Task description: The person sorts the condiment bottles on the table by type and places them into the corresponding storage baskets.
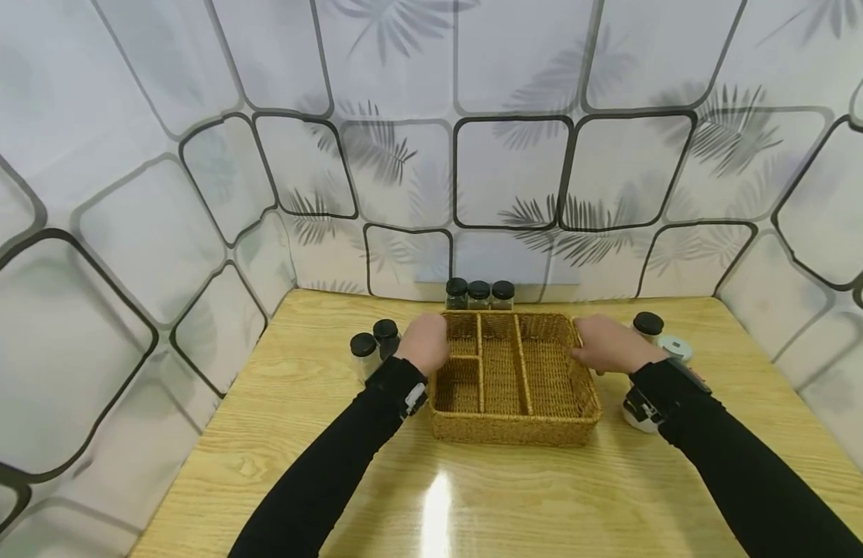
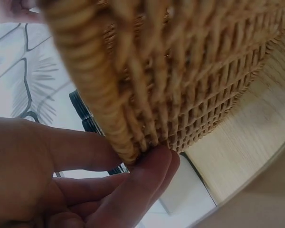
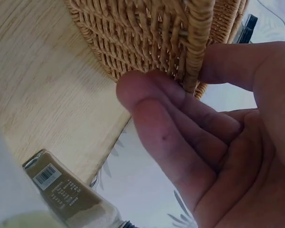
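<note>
Left hand point(image 1: 427, 346), right hand point(image 1: 608, 342) pinching wicker basket point(image 1: 515, 431); opening upward, long axis crosswise

The table point(image 1: 257, 434) across the lower frame, running beneath the basket point(image 1: 511, 430), carries two jars point(image 1: 364, 352) left of centre, three jars point(image 1: 478, 294) mid-frame and containers point(image 1: 675, 347) centre-right.

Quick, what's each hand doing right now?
Left hand: holding the wicker basket, pinching one side.
Right hand: also holding the wicker basket, pinching the opposite side.
</note>
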{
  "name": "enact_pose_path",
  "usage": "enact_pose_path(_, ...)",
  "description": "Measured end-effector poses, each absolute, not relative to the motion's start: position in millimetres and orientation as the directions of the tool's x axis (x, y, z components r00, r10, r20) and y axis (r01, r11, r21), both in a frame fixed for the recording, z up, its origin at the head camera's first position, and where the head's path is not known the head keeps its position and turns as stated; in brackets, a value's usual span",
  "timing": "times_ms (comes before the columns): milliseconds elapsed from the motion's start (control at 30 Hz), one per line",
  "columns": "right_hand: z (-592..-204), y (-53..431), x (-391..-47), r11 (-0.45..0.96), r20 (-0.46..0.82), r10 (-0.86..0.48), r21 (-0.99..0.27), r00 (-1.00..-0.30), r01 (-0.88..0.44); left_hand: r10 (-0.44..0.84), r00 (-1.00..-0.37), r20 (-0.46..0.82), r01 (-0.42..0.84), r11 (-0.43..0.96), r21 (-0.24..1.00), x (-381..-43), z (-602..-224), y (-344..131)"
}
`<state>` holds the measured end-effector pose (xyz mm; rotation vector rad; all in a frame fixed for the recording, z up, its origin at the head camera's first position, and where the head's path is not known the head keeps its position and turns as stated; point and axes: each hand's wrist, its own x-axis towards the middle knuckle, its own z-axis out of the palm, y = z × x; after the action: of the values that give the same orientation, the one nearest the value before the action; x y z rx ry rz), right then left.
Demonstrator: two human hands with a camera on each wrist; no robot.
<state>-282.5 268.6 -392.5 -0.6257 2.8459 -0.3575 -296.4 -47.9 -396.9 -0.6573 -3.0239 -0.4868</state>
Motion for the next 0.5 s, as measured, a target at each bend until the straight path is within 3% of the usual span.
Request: enact_pose_path(500,-399.5,268.0,-278.8,0.873,-0.097,-0.443,-0.276,-0.891,-0.403,0.400,-0.913,0.075,0.405,0.870,0.281,-297.6,-402.3,-50.0)
